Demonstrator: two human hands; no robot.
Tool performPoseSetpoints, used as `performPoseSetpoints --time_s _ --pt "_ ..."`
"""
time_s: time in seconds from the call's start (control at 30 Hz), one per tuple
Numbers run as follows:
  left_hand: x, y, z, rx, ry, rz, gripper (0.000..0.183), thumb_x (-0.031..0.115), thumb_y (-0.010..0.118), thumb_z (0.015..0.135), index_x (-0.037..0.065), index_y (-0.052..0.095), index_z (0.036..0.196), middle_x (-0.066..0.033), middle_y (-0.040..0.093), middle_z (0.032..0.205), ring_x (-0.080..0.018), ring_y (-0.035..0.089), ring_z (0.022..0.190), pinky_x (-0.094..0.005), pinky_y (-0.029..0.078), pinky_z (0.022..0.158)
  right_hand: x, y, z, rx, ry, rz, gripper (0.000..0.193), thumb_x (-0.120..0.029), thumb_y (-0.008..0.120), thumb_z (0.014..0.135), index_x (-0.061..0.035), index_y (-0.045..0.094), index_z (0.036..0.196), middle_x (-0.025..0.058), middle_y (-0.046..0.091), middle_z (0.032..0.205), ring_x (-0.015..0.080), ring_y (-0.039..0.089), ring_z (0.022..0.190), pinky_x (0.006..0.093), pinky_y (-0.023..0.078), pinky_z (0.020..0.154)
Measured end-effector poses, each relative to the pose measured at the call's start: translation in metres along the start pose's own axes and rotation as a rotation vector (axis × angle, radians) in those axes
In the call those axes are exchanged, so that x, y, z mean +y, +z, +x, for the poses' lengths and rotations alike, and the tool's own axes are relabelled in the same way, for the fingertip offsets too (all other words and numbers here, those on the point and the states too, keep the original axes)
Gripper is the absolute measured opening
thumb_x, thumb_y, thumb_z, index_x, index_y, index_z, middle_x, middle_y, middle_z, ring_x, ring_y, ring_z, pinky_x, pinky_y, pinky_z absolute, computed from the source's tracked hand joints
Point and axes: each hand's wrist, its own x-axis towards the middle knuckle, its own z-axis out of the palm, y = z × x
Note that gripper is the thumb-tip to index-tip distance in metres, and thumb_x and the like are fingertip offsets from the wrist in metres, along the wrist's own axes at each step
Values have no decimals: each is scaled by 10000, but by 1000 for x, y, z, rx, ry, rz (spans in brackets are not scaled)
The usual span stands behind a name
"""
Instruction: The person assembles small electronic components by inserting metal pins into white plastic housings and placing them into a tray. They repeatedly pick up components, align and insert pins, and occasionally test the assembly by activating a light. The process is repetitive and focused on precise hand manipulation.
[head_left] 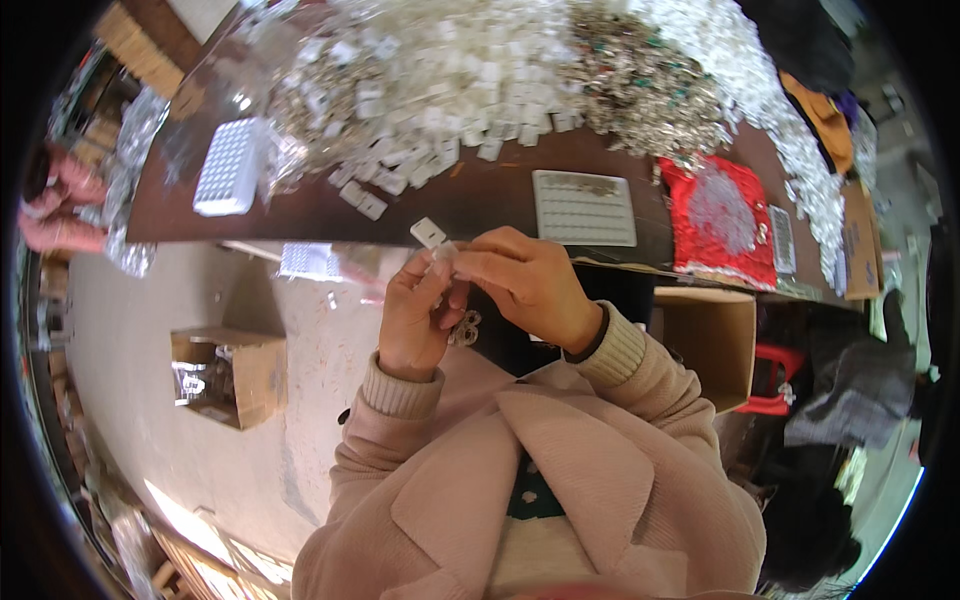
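Note:
In front of my chest, just past the table's near edge, my two hands meet. My left hand (413, 315) is closed, its fingertips around the lower end of a small white card (428, 233) with a dark slot or mark. My right hand (537, 287) pinches against the same spot, thumb and forefinger touching a small clear-whitish piece (443, 256) at the card's base. What exactly sits between those fingertips is too small to tell. Below the left fingers, shiny ring-shaped pieces (465, 328) show; whether they are held is unclear.
On the brown table (480, 190) lie heaps of white cards (440, 90), metallic pieces (645, 85), a white gridded tray (585, 208), a white perforated block (228, 167) and a red bag (720, 220) with clear bits. Cardboard boxes (262, 380) stand below. Another person (65, 200) is at far left.

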Motion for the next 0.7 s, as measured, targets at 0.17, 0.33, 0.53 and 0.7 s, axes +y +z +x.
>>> performPoseSetpoints --time_s 0.17,0.33,0.53,0.7 --pt "-23 24 5 -54 -89 -3 238 158 640 963 11 624 1149 -42 630 880 -73 480 637 -184 322 483 3 -42 -36 36 116 80 289 -29 698 809 -100 716 1088 86 694 992 286 693 788 342 566 676" --pt "-37 34 10 -74 -74 71 307 190 624 969 -8 606 1203 -74 622 922 -63 445 611 -171 295 463 55 -117 -59 245 310 -419 189 40 638 820 -48 707 974 142 700 962 348 674 851 415 560 745" --pt "-47 42 15 -99 -106 88 321 207 615 972 -8 606 1211 -74 621 894 -57 433 585 -173 281 454 127 -166 -71 184 601 -753 198 -229 747 823 -91 667 942 135 678 951 377 665 796 467 534 683" --pt "-51 52 16 -142 -126 71 198 174 639 947 32 594 1078 -10 545 704 -57 390 513 -209 252 436 148 -165 -85 45 538 -863 188 -273 691 852 -94 701 908 160 683 875 366 668 782 466 528 685"
